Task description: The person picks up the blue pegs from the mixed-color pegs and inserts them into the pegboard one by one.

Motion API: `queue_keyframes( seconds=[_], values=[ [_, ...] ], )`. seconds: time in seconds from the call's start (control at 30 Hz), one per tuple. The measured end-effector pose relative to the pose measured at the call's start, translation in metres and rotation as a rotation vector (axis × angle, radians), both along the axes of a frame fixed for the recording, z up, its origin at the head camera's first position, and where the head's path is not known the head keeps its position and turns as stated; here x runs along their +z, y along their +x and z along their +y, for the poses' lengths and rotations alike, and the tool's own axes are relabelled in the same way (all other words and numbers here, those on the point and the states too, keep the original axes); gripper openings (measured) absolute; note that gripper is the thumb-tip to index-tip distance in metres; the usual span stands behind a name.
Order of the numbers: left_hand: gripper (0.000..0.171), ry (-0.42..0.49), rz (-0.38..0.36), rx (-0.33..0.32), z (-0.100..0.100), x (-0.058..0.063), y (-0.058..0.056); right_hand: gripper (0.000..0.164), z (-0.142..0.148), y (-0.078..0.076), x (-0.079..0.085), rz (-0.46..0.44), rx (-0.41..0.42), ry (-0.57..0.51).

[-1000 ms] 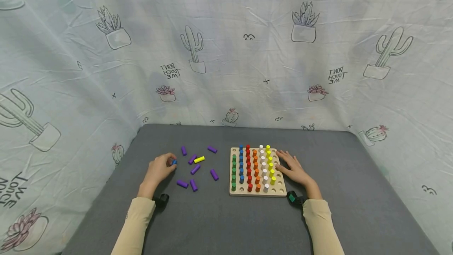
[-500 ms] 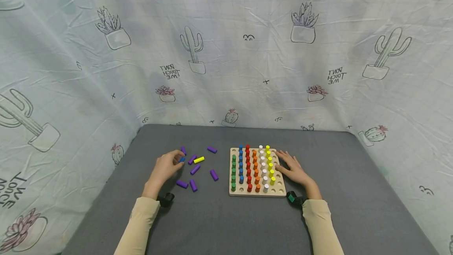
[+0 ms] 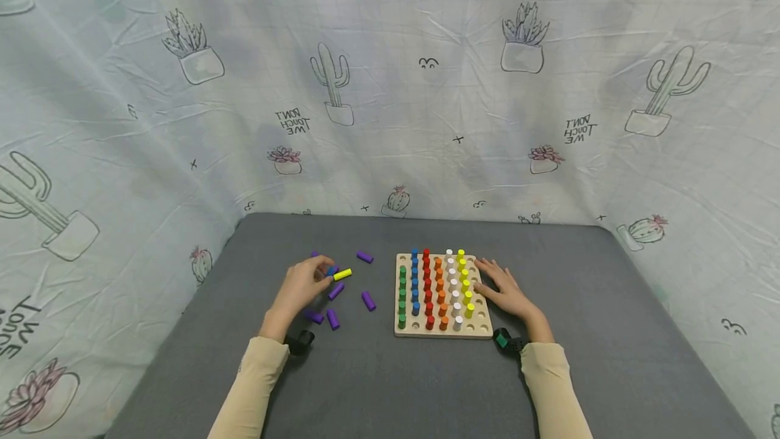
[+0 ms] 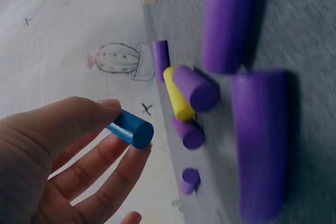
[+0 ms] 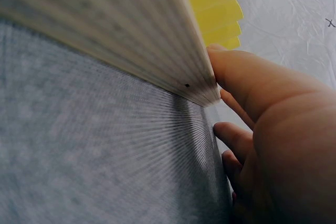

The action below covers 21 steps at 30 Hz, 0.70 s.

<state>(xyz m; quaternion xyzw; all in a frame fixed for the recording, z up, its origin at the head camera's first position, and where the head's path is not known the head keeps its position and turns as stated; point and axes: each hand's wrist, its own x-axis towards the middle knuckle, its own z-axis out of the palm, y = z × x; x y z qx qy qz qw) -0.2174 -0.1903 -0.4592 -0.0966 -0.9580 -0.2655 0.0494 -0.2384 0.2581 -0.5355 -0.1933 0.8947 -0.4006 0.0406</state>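
My left hand [image 3: 300,284] pinches a blue peg [image 4: 131,128] between thumb and fingertips, held above the table among the loose pegs. In the head view it is right beside a yellow peg [image 3: 342,275]. A wooden pegboard [image 3: 439,336] stands to the right, bearing upright columns of green, blue, red, orange, white and yellow pegs. My right hand [image 3: 508,294] rests at the board's right side, fingers extended and thumb on its edge. The right wrist view shows that thumb [image 5: 236,69] against the board's rim, close to the yellow pegs [image 5: 218,9].
Several purple pegs [image 3: 368,301] lie scattered on the grey tabletop [image 3: 378,385] around the yellow one, left of the board. One purple peg [image 3: 315,255] is partly hidden behind my left hand. A white cloth printed with cacti [image 3: 390,100] hangs behind the table.
My left hand has moved right, carrying the blue peg over the purple pegs to the yellow one. The right hand and the board have stayed in place.
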Motion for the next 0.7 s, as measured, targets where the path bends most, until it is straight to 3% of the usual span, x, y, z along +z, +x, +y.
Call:
queue_keyframes(
  seconds=[0.7],
  values=[
    [0.025, 0.065, 0.023, -0.104, 0.044, 0.000, -0.005, 0.059, 0.001, -0.001, 0.000, 0.011, 0.016, -0.003]
  ],
)
